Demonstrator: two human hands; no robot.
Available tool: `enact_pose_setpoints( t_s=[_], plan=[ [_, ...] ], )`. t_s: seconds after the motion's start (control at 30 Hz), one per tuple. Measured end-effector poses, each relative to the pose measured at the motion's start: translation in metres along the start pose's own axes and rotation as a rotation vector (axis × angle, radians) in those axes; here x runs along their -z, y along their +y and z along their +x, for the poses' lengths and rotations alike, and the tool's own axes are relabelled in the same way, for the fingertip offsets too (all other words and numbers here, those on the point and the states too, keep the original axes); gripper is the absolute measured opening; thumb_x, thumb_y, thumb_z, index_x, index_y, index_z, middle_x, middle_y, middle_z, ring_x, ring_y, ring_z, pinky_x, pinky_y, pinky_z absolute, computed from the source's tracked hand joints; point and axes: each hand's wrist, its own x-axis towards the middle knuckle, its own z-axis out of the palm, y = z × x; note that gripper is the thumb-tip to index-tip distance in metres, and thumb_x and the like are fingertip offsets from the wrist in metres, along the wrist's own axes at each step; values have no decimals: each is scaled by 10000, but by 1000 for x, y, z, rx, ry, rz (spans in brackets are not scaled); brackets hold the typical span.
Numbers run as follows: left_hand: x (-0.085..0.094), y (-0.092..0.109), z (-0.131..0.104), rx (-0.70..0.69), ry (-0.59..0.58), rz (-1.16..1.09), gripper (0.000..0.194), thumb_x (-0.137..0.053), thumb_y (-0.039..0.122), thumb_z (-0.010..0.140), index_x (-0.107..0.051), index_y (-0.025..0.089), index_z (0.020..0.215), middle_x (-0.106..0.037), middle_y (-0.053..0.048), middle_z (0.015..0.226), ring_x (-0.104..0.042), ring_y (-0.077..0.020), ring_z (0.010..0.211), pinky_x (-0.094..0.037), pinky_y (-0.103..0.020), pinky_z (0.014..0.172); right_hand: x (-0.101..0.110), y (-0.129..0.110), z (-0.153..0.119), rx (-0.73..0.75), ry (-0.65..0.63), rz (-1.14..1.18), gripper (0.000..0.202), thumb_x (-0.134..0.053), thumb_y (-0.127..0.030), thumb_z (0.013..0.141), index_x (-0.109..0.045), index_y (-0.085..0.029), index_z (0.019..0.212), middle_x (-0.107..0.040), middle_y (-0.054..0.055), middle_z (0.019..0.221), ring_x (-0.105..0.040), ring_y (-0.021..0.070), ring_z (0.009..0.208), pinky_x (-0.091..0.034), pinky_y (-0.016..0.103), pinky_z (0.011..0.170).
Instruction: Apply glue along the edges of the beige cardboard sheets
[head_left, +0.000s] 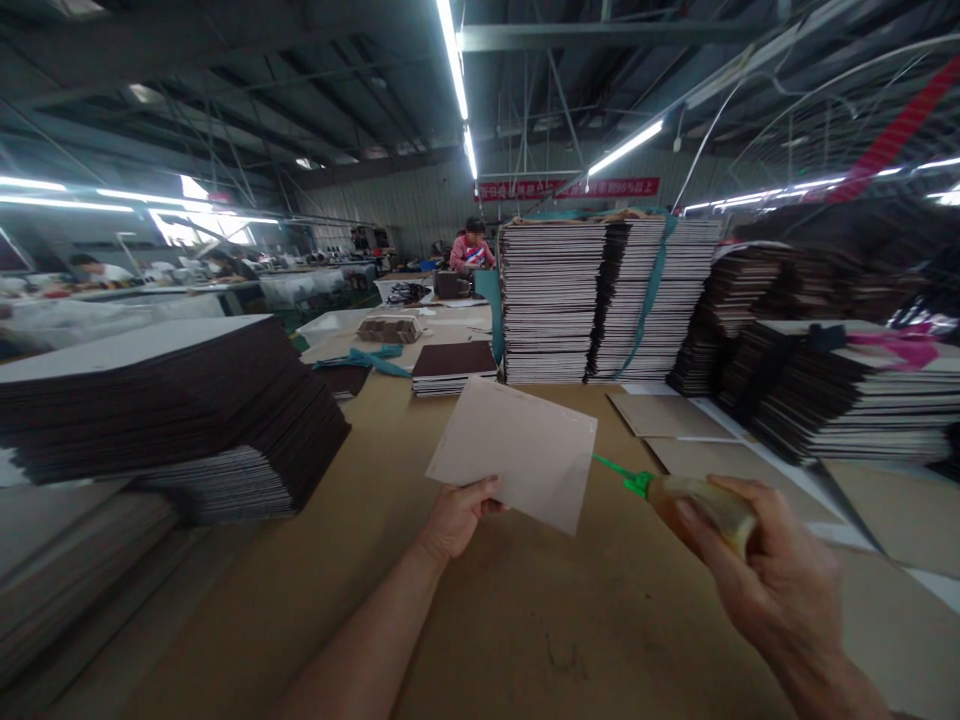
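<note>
My left hand [461,515] pinches the lower edge of a pale rectangular cardboard sheet [517,450], thumb on top. The sheet is held tilted above the brown work table [525,620], and faint shiny marks run near its upper and right edges. In my right hand [787,570] lies a squeeze bottle [705,505] of yellowish-brown liquid, fingers wrapped round it. Its green nozzle [634,482] points left, and the thin tip is close to the sheet's right edge; whether they touch I cannot tell.
Dark panels form a tall stack [247,420] on the left. Beyond the sheet sits a small dark pile [454,366], with tall strapped stacks [555,300] behind. Flat boards [742,470] lie at right beside another stack [840,390]. A person [472,250] sits further back.
</note>
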Motion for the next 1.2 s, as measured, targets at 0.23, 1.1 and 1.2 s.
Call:
enact_pose_setpoints(
  t_s=[0.23,1.1,1.2],
  plan=[
    [0,0,1,-11,10,-20,280,-841,230,538,-719,146,776,-700,-36,771,-617,-169,652,-521,-273,514,-6,2,-9,-22,-64,45,425,-530,-589,874,-559,-187,1010,-594,23,860,-572,174,641,-422,280,582],
    [-1,1,0,-6,6,4,237,-825,230,561,-711,147,752,-699,-42,775,-617,-176,660,-503,-277,525,-3,-1,-9,156,-170,-47,349,-465,-520,950,-519,-183,1026,-580,58,862,-580,195,627,-424,298,546],
    [0,0,0,-3,5,13,226,-820,232,572,-707,136,742,-697,-47,788,-617,-172,666,-509,-277,528,-4,2,-13,187,-224,-36,351,-452,-524,956,-520,-190,1036,-608,62,887,-607,202,660,-428,296,534]
  ],
)
